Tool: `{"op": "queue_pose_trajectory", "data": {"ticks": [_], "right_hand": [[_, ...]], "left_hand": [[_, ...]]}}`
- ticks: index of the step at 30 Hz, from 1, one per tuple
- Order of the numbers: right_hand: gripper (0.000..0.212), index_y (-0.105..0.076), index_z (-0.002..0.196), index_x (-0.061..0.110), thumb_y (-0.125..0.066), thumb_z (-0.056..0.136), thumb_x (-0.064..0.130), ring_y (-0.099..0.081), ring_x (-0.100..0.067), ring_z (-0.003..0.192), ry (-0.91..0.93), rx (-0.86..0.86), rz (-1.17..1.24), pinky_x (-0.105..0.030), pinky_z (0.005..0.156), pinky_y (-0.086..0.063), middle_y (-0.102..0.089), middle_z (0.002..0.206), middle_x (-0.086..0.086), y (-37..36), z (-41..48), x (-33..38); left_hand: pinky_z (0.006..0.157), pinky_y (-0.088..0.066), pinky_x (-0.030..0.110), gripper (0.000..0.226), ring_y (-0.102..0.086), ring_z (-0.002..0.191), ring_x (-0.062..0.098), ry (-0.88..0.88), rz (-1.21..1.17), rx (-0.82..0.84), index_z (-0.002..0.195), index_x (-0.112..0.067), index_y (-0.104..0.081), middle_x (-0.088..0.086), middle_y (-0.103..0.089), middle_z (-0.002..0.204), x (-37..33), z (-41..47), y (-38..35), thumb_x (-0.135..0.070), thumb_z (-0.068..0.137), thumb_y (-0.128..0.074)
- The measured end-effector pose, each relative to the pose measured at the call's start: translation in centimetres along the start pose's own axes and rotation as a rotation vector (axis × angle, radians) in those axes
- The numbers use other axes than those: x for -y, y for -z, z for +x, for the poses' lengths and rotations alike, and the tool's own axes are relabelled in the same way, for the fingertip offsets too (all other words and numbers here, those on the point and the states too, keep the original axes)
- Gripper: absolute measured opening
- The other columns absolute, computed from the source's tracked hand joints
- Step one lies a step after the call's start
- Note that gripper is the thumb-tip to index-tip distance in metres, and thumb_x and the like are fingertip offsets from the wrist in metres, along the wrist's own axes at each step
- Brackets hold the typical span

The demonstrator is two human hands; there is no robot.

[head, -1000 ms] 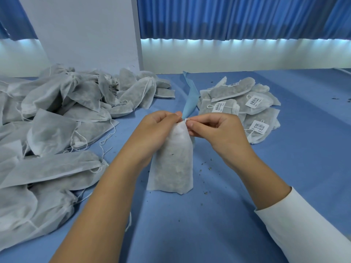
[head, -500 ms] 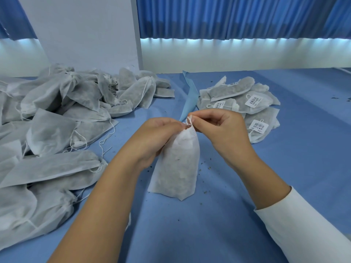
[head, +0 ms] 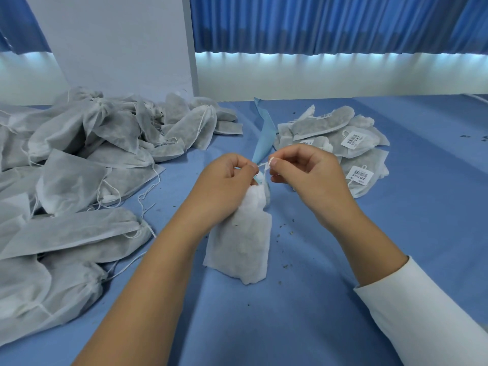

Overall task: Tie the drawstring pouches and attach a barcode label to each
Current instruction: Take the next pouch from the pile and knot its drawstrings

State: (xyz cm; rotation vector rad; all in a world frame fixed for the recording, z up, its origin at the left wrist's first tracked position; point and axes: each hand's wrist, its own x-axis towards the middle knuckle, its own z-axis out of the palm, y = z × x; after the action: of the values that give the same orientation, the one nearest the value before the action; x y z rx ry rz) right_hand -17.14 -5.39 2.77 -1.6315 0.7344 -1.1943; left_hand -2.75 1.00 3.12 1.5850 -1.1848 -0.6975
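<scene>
White filled pouch [head: 241, 241] upright on table, neck gathered — drawstring [head: 264, 169] pulled out, untied

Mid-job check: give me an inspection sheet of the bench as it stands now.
Surface: table covered in blue cloth.
Job's things: pouch held upright at centre, drawstring drawn out at its neck; unlabelled pile on the left; labelled pile on the right, barcode labels showing.
Clutter: dark crumbs scattered on the cloth; light blue strip behind the hands.
Grippers: left hand grips the pouch neck; right hand pinches the drawstring.
Cables: nothing seen.
Surroundings: blue curtain, white panel behind.
</scene>
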Motion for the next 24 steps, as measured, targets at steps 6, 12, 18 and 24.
{"op": "queue_pose_trajectory", "data": {"ticks": [6,12,18,24], "right_hand": [[0.012,-0.068,0.083,0.008,-0.061,0.089,0.001,-0.067,-0.012,0.071,-0.03,-0.025,0.016,-0.021,0.066,-0.055,-0.069,0.074,0.0,0.6,0.3,0.2],[0.017,-0.064,0.079,0.012,-0.056,0.09,0.002,-0.064,-0.01,0.062,-0.093,-0.035,0.041,-0.021,0.06,-0.053,-0.069,0.067,0.002,0.5,0.3,0.1],[0.016,-0.063,0.079,0.013,-0.056,0.091,0.004,-0.062,-0.008,0.059,-0.107,-0.073,0.046,-0.021,0.056,-0.053,-0.065,0.064,0.005,0.3,0.3,0.1],[0.016,-0.063,0.08,0.015,-0.057,0.092,0.007,-0.061,-0.008,0.058,-0.141,-0.102,0.1,-0.021,0.054,-0.052,-0.064,0.064,0.006,0.2,0.3,0.3]], "left_hand": [[0.033,-0.026,0.012,0.014,-0.034,0.028,0.003,-0.025,0.013,0.017,0.086,-0.022,-0.063,-0.011,-0.064,0.056,-0.7,-0.8,-0.9,-0.024,0.098,-0.054],[0.033,-0.023,0.012,0.014,-0.031,0.029,0.005,-0.081,0.065,0.0,0.086,-0.017,-0.06,0.009,-0.056,0.067,-0.8,-1.0,-1.8,-0.02,0.098,-0.053],[0.035,-0.026,0.016,0.017,-0.028,0.034,0.007,-0.135,0.059,0.001,0.083,-0.018,-0.056,0.007,-0.048,0.058,-0.6,-0.8,-2.3,-0.023,0.099,-0.053],[0.035,-0.025,0.016,0.019,-0.027,0.034,0.008,-0.192,0.071,0.017,0.08,-0.02,-0.055,-0.01,-0.035,0.039,-0.4,-0.5,-2.3,-0.021,0.099,-0.053]]}}
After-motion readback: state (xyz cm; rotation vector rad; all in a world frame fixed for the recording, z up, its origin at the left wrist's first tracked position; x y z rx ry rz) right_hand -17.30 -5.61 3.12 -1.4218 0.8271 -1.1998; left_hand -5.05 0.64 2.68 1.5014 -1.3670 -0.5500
